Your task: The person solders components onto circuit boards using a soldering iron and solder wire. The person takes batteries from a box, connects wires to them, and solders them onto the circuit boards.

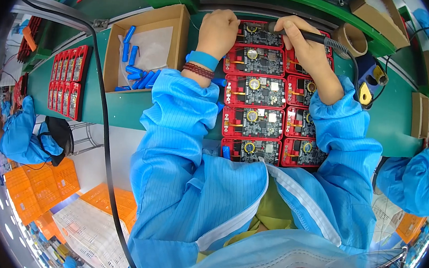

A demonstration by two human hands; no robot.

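Observation:
My right hand (303, 47) grips a soldering iron (315, 37), its tip pointing left over the farthest circuit board (261, 36) in a red tray. Beside that board's left end is my left hand (218, 32), fingers curled closed; what they hold, if anything, is hidden. Two columns of red trays (226, 120) run toward me, each with a board carrying a round yellow-rimmed part. My right forearm covers part of the right column. Blue cylindrical cells (226, 152) show at the left edge of the trays, one lying in the nearest tray.
Left of my arm, an open cardboard box (179, 39) holds several blue cylinders. Farther left are stacked red trays (67, 81). A soldering stand (372, 81) with a yellow sponge and a brown round container (353, 39) stand at right. A black cable (105, 114) hangs across the left.

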